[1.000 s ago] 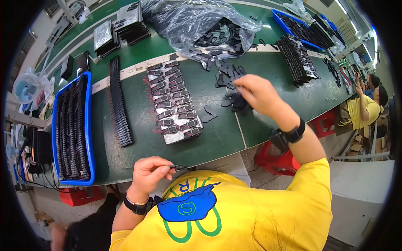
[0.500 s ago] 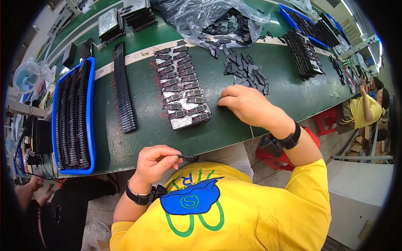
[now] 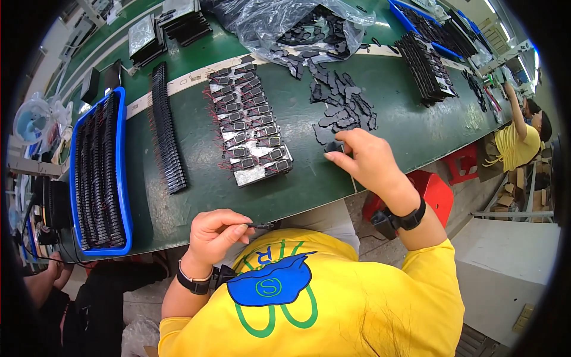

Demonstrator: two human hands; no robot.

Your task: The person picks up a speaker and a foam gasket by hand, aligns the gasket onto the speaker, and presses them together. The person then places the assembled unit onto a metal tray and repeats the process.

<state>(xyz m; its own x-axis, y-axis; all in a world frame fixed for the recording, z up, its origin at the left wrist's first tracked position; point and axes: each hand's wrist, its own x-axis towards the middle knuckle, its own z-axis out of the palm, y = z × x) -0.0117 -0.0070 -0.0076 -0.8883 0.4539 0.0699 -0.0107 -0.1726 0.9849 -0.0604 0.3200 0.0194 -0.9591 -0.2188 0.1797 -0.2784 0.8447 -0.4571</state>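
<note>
A: We see a small black part (image 3: 334, 146) pinched in the right hand (image 3: 367, 162), at the near edge of the loose black parts (image 3: 344, 107) on the green surface (image 3: 196, 172).

B: And our left hand (image 3: 215, 234) is closed on a thin dark tool (image 3: 260, 225) just off the surface's near edge. The hands are well apart.

A: Left of the right hand lies the board of components (image 3: 250, 128), then a black row (image 3: 166, 137), then the blue tray (image 3: 122, 178).

B: Behind the parts sits a clear bag (image 3: 285, 21).
</note>
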